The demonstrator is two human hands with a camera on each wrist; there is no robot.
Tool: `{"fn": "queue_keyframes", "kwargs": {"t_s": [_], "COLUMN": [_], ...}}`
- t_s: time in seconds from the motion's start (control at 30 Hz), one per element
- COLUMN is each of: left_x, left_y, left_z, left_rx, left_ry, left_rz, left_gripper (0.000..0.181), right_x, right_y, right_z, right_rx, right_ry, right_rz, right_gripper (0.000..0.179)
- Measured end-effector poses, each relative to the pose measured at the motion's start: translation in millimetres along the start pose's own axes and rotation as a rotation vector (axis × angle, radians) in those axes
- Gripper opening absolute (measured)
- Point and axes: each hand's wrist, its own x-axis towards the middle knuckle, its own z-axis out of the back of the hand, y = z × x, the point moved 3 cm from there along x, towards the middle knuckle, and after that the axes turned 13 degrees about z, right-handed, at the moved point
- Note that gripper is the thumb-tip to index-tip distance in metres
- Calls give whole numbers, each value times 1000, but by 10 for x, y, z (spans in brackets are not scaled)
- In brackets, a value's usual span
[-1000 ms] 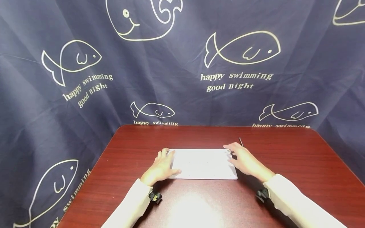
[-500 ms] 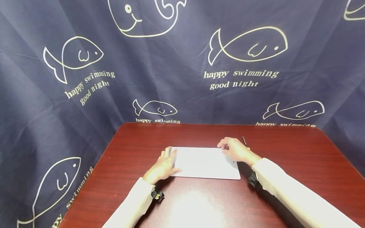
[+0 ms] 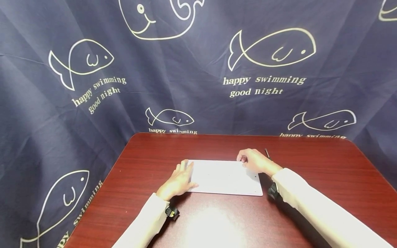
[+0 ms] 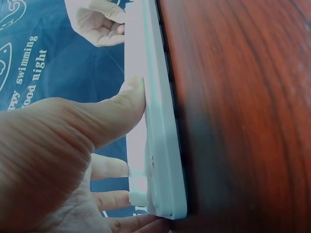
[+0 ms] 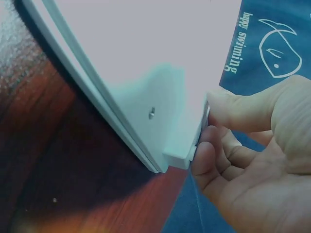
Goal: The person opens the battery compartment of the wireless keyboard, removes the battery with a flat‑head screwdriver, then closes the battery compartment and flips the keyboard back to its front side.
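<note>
A white keyboard lies face down on the table, dark keys showing along its underside in the left wrist view. My left hand holds its left end, thumb on the white back and other fingers around the far edge and the end. At the far right corner, my right hand pinches the raised strip along the back edge between thumb and curled fingers. A small screw shows on the back near that corner. Part of the strip is hidden behind the right fingers.
A thin dark rod lies behind the right hand, partly hidden by it. The red-brown wooden table ends at a dark blue curtain with fish drawings. Black wrist cameras hang under both sleeves.
My right hand has shifted from the keyboard's right end to its far right corner, its fingers now curled in. The left hand stays at the left end. The view has tilted slightly.
</note>
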Motion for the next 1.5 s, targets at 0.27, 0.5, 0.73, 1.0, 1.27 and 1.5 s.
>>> {"fn": "queue_keyframes", "kwargs": {"t_s": [0.27, 0.5, 0.73, 1.0, 1.27, 1.5], "left_x": [-2, -9, -7, -5, -10, -8], "left_y": [-2, -9, -8, -7, 1, -3], "left_z": [7, 19, 12, 11, 16, 9], "left_rx": [-4, -15, -1, 5, 24, 17], "left_ry": [0, -9, 4, -4, -16, -20], "left_rz": [-9, -23, 2, -8, -21, -12], "left_gripper": [80, 78, 79, 79, 78, 80], "right_x": [10, 18, 16, 45, 146, 183], "right_y": [-30, -8, -18, -89, -293, -458], "right_z": [-5, 2, 10, 101, 50, -35], "right_rx": [10, 11, -10, -12, 28, 75], "right_ry": [26, 37, 26, -34, -1, -4], "right_rz": [0, -15, -34, -69, -110, -166], "right_gripper": [23, 23, 20, 17, 19, 15]}}
